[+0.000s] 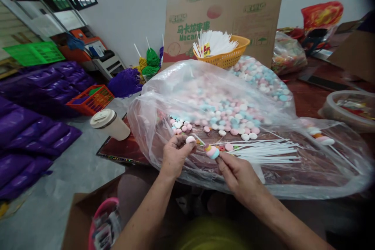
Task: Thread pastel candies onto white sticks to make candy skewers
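My left hand [175, 156] pinches a pink-and-white marshmallow [190, 140] between thumb and fingers. In my right hand [240, 172] is a marshmallow skewer [213, 152], gripped near its stacked blue, pink and yellow pieces. Its stick tip points up and left, close to the left hand's marshmallow but apart from it. Behind the hands, loose pink, white and blue marshmallows [225, 113] lie in a large clear plastic bag [181, 74]. White sticks [269, 151] lie right of the hands, with small coloured rings beside them. A finished-looking skewer [320, 136] rests farther right.
A yellow basket [234, 52] of white sticks stands behind the bag, before a cardboard box [202, 11]. At the table's left corner is a lidded cup [109, 124]. A round plastic tub [348, 111] stands at right. Purple padded bundles [35, 136] lie left.
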A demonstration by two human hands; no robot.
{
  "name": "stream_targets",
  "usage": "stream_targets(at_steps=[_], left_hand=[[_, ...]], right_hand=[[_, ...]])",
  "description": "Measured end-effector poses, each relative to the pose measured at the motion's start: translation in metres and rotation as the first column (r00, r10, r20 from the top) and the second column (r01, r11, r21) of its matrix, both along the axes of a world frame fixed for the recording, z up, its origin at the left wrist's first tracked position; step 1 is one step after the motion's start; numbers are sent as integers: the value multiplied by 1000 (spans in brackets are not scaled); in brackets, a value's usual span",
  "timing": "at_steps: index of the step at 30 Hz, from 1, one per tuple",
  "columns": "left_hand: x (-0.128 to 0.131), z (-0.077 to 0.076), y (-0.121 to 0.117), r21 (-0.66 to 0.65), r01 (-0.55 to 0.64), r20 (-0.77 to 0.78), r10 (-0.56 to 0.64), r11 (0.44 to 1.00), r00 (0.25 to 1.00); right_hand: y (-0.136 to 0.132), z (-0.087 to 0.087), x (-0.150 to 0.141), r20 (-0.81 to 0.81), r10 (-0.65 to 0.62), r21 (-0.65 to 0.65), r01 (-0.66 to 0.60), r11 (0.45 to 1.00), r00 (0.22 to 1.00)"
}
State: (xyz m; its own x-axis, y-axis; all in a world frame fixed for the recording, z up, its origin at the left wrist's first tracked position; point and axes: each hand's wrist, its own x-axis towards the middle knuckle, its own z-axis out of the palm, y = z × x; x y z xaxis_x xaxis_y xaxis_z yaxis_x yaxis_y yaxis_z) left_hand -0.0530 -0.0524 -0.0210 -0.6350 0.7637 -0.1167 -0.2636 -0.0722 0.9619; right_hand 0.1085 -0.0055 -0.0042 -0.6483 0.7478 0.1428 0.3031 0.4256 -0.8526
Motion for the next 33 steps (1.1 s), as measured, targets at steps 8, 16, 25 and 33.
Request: stream_targets(at_steps=[8, 16, 25, 33], left_hand=[[19, 3, -13, -102, 140, -99, -150, 985, 984], [5, 0, -9, -97, -58, 130, 70, 994, 989], [14, -9, -12, -136, -116, -321, 67, 984, 945], [27, -26, -22, -160, -250, -572, 117, 955, 812]], right_hand=[[16, -12, -37, -51, -22, 15, 23, 1000, 998], [1, -13, 16, 254, 28, 194, -79, 978, 967], [-18, 4, 8, 719, -40, 205, -156, 966, 694], [-34, 2, 1, 751, -66, 264, -206, 942, 657]])
